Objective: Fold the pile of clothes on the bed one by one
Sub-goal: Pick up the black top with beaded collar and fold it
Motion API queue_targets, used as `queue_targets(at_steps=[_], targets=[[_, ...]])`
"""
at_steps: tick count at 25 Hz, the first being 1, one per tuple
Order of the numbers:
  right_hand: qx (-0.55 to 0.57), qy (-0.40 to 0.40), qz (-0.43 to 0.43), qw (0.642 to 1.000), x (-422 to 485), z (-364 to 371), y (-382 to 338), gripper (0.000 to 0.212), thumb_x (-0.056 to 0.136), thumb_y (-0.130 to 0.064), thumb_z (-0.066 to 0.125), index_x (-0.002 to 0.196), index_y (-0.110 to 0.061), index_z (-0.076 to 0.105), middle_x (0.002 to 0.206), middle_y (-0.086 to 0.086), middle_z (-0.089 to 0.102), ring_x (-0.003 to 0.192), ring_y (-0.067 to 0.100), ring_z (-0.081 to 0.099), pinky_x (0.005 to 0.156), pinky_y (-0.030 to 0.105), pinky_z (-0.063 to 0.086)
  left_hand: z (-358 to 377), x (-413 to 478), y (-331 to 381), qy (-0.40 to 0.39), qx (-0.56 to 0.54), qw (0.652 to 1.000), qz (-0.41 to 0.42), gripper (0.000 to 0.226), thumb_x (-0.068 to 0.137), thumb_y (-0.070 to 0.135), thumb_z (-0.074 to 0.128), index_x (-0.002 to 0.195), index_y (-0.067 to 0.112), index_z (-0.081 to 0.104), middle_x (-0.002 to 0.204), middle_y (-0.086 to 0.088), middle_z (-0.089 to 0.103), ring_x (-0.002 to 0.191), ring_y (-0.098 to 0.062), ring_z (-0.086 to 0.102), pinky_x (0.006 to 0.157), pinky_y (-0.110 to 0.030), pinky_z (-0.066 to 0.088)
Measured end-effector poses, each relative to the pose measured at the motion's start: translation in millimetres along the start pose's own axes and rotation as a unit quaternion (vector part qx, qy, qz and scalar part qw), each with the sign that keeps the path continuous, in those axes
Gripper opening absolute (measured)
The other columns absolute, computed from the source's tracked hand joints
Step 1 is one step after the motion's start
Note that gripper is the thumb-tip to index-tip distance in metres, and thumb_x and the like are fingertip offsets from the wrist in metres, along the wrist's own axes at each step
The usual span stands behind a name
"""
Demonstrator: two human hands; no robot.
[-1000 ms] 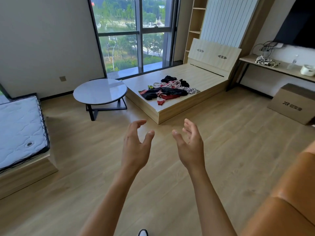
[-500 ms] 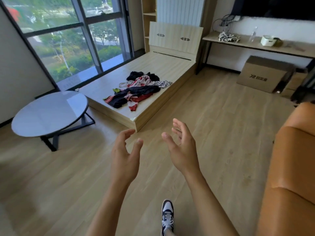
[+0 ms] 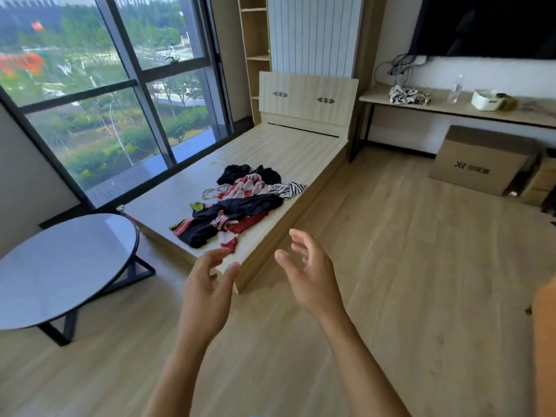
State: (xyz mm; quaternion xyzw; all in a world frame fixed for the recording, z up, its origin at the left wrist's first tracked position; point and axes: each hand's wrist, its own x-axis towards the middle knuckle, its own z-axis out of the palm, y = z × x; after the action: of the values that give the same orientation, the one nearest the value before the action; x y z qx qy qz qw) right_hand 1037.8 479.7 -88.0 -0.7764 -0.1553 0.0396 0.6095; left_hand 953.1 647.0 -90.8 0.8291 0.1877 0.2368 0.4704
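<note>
A pile of clothes (image 3: 240,203) in black, red, white and stripes lies loose on the bare wooden bed (image 3: 288,149), near its foot end. My left hand (image 3: 207,287) is raised in front of me, fingers apart, holding nothing, just short of the bed's near corner. My right hand (image 3: 313,275) is up beside it, also spread and holding nothing. Both hands are well short of the clothes.
A round grey table (image 3: 60,269) on a black frame stands left of the bed. A cardboard box (image 3: 481,161) sits on the floor at the right under a long shelf (image 3: 457,106) with small items. An orange sofa edge (image 3: 546,341) shows at far right. Large windows run along the left.
The bed and clothes have grown larger and nearer as I move closer. The round table has slid to the lower left. Both hands stay raised and spread.
</note>
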Motion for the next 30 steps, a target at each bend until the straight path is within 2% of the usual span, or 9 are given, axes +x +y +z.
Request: queue_targets(at_steps=[3,6,10,15,20,23,30], targets=[[-0.009,-0.013,0.005,1.0,74,6,17,0.038,0.094,-0.041,0.064,0.127,-0.048,0.048,0.135,-0.022,0.052,0.127,-0.005,0.048,0.099,0.019,0.04,35,79,-15,-0.011,-0.014,1.0,-0.008,0.029,0.099,0.034,0.06,0.126,0.025,0.062,0.124,0.012,0.063,0.119,-0.007,0.058,0.101,-0.036,0.049],[-0.021,-0.006,0.0,1.0,170,15,45,0.038,0.093,-0.042,0.065,0.125,-0.051,0.047,0.136,-0.021,0.053,0.127,-0.003,0.049,0.097,0.019,0.043,79,178,-43,-0.019,-0.032,0.999,-0.005,0.027,0.098,0.035,0.061,0.123,0.026,0.062,0.122,0.014,0.063,0.119,-0.007,0.058,0.102,-0.04,0.05],[-0.051,-0.009,0.013,0.999,311,31,68,0.039,0.094,-0.042,0.065,0.128,-0.047,0.048,0.136,-0.019,0.054,0.127,-0.003,0.051,0.099,0.022,0.047,136,312,-75,-0.034,-0.041,0.999,-0.009,0.03,0.095,0.043,0.06,0.122,0.03,0.061,0.121,0.016,0.063,0.116,-0.005,0.059,0.1,-0.042,0.052],[-0.042,0.006,0.028,0.999,465,37,85,0.045,0.094,-0.038,0.065,0.137,-0.031,0.053,0.137,-0.017,0.056,0.126,-0.002,0.053,0.092,0.014,0.045,208,452,-79,-0.092,-0.048,0.994,-0.03,0.026,0.096,0.039,0.064,0.12,0.031,0.061,0.119,0.015,0.064,0.114,-0.005,0.06,0.1,-0.041,0.052],[-0.022,0.02,0.06,0.998,604,19,135,0.048,0.094,-0.036,0.066,0.139,-0.027,0.053,0.136,-0.013,0.057,0.124,0.0,0.055,0.092,0.014,0.045,283,573,-93,-0.103,-0.045,0.992,-0.058,0.022,0.097,0.035,0.063,0.118,0.031,0.062,0.117,0.014,0.066,0.114,-0.004,0.06,0.1,-0.038,0.051],[-0.025,-0.007,0.062,0.998,693,5,169,0.047,0.093,-0.037,0.066,0.138,-0.029,0.053,0.135,-0.014,0.058,0.123,0.0,0.055,0.098,0.022,0.049,344,644,-98,-0.087,-0.047,0.992,-0.081,0.022,0.097,0.034,0.063,0.118,0.029,0.064,0.118,0.012,0.066,0.113,-0.004,0.061,0.099,-0.041,0.053],[-0.074,-0.126,0.041,0.988,919,-52,202,0.046,0.096,-0.039,0.063,0.139,-0.027,0.052,0.139,-0.014,0.054,0.121,-0.003,0.053,0.079,0.003,0.043,464,808,-68,-0.033,-0.05,0.991,-0.117,0.02,0.098,0.035,0.061,0.116,0.028,0.064,0.114,0.015,0.066,0.109,-0.003,0.063,0.098,-0.036,0.053]])
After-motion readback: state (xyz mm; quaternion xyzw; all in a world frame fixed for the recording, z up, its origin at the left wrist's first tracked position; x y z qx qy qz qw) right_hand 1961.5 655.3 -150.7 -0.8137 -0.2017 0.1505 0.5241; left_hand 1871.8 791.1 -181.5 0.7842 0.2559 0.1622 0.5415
